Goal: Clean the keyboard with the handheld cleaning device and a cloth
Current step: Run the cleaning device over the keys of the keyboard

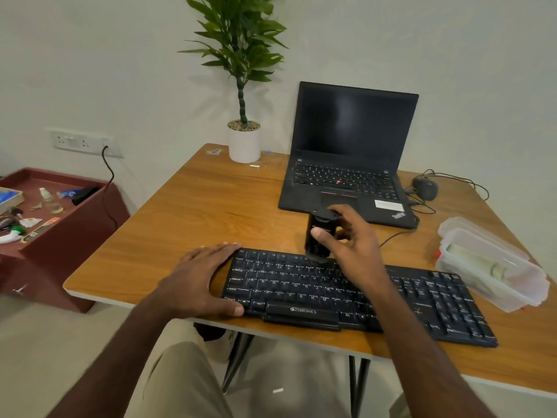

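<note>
A black keyboard (pixel 422 300) lies along the near edge of the wooden table (pixel 187 206). My right hand (pixel 352 245) grips a black handheld cleaning device (pixel 316 236), held upright with its lower end on the keyboard's top row. My left hand (pixel 199 279) rests around the keyboard's left end, fingers along the far corner and thumb on the near corner. I can see no loose cloth on the table.
An open black laptop (pixel 349 164) stands behind the keyboard, a wired mouse (pixel 425 187) to its right. A clear plastic lidded box (pixel 491 263) sits at the right. A potted plant (pixel 244 140) is at the back. A red side unit (pixel 60 224) with clutter stands left.
</note>
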Demonstrator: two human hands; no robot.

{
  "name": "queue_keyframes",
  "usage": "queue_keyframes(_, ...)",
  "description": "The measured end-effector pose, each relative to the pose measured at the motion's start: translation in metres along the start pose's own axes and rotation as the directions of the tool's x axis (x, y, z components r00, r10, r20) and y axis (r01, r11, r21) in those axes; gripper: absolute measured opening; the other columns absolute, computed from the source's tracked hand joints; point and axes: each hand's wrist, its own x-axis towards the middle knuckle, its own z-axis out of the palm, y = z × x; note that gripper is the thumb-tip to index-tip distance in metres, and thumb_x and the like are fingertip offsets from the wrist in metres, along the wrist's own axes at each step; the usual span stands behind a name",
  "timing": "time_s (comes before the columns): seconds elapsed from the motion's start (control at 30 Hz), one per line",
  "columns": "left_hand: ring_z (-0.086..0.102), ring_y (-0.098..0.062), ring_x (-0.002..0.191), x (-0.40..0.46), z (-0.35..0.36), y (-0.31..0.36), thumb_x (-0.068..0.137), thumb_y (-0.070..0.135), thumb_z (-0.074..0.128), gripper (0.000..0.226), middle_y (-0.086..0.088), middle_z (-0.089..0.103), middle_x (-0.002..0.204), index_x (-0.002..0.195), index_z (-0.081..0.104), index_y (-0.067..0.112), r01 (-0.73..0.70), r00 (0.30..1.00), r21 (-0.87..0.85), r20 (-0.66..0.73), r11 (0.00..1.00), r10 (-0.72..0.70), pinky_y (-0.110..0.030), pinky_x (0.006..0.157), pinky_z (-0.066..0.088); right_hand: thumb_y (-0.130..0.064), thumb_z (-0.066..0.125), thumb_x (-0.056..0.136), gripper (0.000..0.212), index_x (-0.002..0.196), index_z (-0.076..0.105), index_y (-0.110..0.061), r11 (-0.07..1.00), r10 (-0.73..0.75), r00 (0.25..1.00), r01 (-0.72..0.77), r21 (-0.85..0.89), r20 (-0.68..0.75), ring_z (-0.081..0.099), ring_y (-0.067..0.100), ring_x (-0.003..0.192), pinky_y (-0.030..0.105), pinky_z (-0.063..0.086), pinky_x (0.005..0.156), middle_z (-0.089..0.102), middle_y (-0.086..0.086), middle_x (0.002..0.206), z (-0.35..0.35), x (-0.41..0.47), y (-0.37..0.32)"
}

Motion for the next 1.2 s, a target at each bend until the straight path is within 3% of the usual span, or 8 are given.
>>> queue_keyframes(0.13, 0.010, -0.022, 0.152, 0.001, 0.002, -0.002, 0.042, 0.104, 0.051, 0.134, 0.013, 0.013, 0.166, 0.156, 0.005, 0.049, -0.013, 1.000, -0.008, -0.006, 1.000, 0.013, -0.045, 0.123, 0.013, -0.030, 0.077, 0.089, 0.035, 0.120, 0.060, -0.033, 0.999, 0.036, 0.999, -0.035, -0.042, 0.039, 0.066, 0.018, 0.102, 0.041, 0.064, 0.073, 0.065, -0.006, 0.115, 0.000, -0.002, 0.008)
queue_keyframes(0.37, 0.008, -0.025, 0.151, 0.003, 0.003, -0.004, 0.038, 0.105, 0.050, 0.137, 0.014, 0.011, 0.166, 0.155, 0.004, 0.051, 0.017, 1.000, -0.001, 0.005, 1.000, -0.017, -0.049, 0.121, 0.015, -0.027, 0.075, 0.089, 0.034, 0.118, 0.059, -0.030, 0.994, 0.028, 0.997, -0.035, -0.105, -0.066, 0.063, 0.004, 0.106, 0.021, 0.055, 0.076, 0.065, -0.015, 0.113, -0.039, 0.002, 0.009)
queue_keyframes(0.5, 0.010, -0.025, 0.151, 0.003, 0.003, -0.005, 0.038, 0.104, 0.051, 0.136, 0.015, 0.012, 0.166, 0.155, 0.004, 0.052, 0.014, 1.000, -0.004, 0.002, 1.000, -0.014, -0.050, 0.121, 0.018, -0.023, 0.075, 0.090, 0.033, 0.119, 0.061, -0.028, 1.000, 0.023, 0.999, -0.023, 0.002, 0.037, 0.064, 0.013, 0.106, 0.033, 0.063, 0.072, 0.064, -0.008, 0.115, -0.013, -0.007, 0.005)
queue_keyframes(0.6, 0.009, -0.026, 0.152, 0.002, 0.003, -0.005, 0.040, 0.103, 0.054, 0.135, 0.016, 0.012, 0.166, 0.154, 0.003, 0.053, 0.023, 1.000, -0.020, 0.006, 1.000, -0.023, -0.052, 0.121, 0.018, -0.021, 0.074, 0.090, 0.032, 0.117, 0.059, -0.030, 0.999, 0.043, 0.999, -0.043, -0.002, 0.007, 0.065, 0.009, 0.099, 0.025, 0.061, 0.065, 0.063, -0.009, 0.114, -0.020, -0.007, 0.006)
queue_keyframes(0.73, 0.006, -0.025, 0.152, 0.003, 0.002, -0.006, 0.039, 0.102, 0.056, 0.136, 0.016, 0.010, 0.166, 0.154, 0.005, 0.053, 0.036, 0.999, -0.051, 0.028, 0.998, -0.034, -0.054, 0.121, 0.017, -0.025, 0.076, 0.088, 0.033, 0.116, 0.060, -0.030, 0.992, 0.025, 0.996, -0.035, -0.123, -0.083, 0.064, 0.006, 0.108, 0.033, 0.058, 0.085, 0.066, -0.016, 0.112, -0.047, 0.001, 0.016)
queue_keyframes(0.8, 0.006, -0.022, 0.153, 0.006, -0.003, 0.001, 0.040, 0.102, 0.056, 0.134, 0.013, 0.009, 0.167, 0.154, 0.007, 0.051, 0.019, 0.999, -0.058, 0.040, 0.998, -0.017, -0.053, 0.123, 0.014, -0.025, 0.076, 0.088, 0.034, 0.118, 0.060, -0.028, 0.995, 0.018, 0.996, -0.028, -0.101, -0.092, 0.064, 0.010, 0.111, 0.028, 0.059, 0.082, 0.067, -0.012, 0.114, -0.049, 0.000, 0.015)
queue_keyframes(1.0, -0.007, -0.008, 0.150, 0.017, 0.002, 0.105, 0.045, 0.102, 0.053, 0.140, 0.007, 0.002, 0.168, 0.159, 0.005, 0.036, -0.157, 0.987, 0.238, -0.001, 0.958, 0.162, -0.055, 0.122, -0.012, -0.031, 0.076, 0.089, 0.035, 0.120, 0.059, -0.030, 0.993, 0.008, 1.000, -0.011, -0.113, -0.027, 0.066, 0.013, 0.103, 0.031, 0.061, 0.077, 0.066, -0.008, 0.114, -0.032, -0.010, 0.014)
queue_keyframes(1.2, 0.006, -0.016, 0.154, 0.046, 0.023, 0.135, 0.053, 0.095, 0.061, 0.138, 0.008, 0.008, 0.168, 0.159, 0.001, 0.030, -0.254, 0.963, 0.339, 0.177, 0.906, 0.204, -0.064, 0.120, -0.004, -0.033, 0.075, 0.089, 0.039, 0.124, 0.058, -0.029, 0.966, 0.078, 0.988, -0.108, -0.235, -0.134, 0.061, 0.014, 0.110, 0.044, 0.058, 0.093, 0.062, -0.015, 0.113, -0.071, -0.003, 0.020)
